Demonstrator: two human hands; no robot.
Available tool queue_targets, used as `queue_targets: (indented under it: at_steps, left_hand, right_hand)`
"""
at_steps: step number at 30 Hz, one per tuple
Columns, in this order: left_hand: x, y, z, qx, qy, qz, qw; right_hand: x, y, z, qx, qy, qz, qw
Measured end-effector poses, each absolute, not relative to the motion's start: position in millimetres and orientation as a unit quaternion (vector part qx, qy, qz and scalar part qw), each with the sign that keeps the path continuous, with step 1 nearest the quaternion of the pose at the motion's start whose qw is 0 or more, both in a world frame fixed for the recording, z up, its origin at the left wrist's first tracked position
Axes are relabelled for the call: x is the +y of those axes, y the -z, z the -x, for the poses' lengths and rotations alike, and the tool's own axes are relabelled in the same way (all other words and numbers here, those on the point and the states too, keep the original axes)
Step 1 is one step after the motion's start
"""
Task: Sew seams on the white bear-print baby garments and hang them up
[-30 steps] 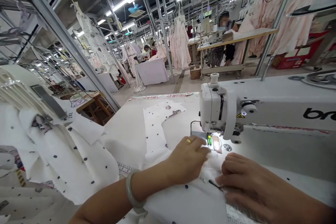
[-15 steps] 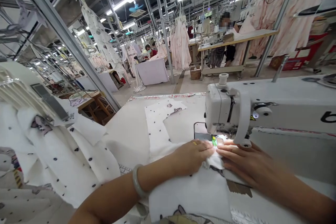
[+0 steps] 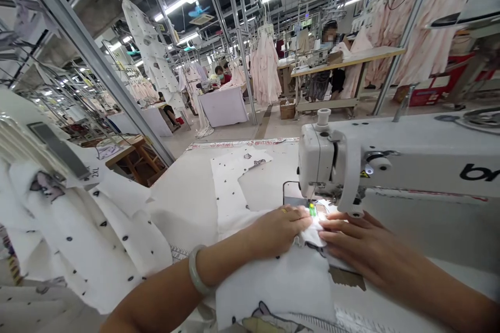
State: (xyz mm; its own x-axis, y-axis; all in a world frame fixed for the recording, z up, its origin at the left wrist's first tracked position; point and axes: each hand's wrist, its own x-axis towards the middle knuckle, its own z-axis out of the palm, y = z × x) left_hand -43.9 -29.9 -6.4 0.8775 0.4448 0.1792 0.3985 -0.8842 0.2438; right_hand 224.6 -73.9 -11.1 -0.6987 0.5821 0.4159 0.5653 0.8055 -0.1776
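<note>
Two bare hands work close together: the left hand (image 3: pixel 279 231), fingers drawn together, rests on the white cloth (image 3: pixel 273 283) just left of the green presser foot (image 3: pixel 312 210); whether it pinches, I can't tell. The right hand (image 3: pixel 363 244) has its fingers outstretched, slightly parted, tips on the cloth, which spreads toward the desk's (image 3: pixel 179 182) near edge. A dotted piece (image 3: pixel 227 179) lies toward the far edge; the sewing machine (image 3: pixel 414 151) stands at right.
</note>
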Motion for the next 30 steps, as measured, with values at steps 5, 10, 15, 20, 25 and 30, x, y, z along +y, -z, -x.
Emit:
queue_targets:
  at_steps: [5,10,15,20,25,30]
  left_hand:
    - [-26,5,43,0.213,-0.114,-0.966,0.095]
    - [-29,-1,47,0.195,-0.111,-0.974,0.030]
    - [-35,-5,49,0.129,-0.093,-0.987,-0.013]
    - [-37,-1,46,0.138,-0.082,-0.986,-0.036]
    - [-33,0,45,0.158,-0.085,-0.984,-0.012]
    - [-17,-2,44,0.162,-0.090,-0.983,0.002]
  right_hand:
    - [-72,14,-226,-0.920,-0.012,0.311,0.236]
    - [-72,5,-226,-0.913,-0.051,0.319,0.247]
    - [-72,1,-224,-0.921,-0.055,0.314,0.224]
    - [-72,8,-225,-0.912,0.018,0.305,0.273]
    - [-70,22,-227,-0.913,0.031,0.319,0.253]
    - [-67,30,-233,-0.903,0.027,0.350,0.247]
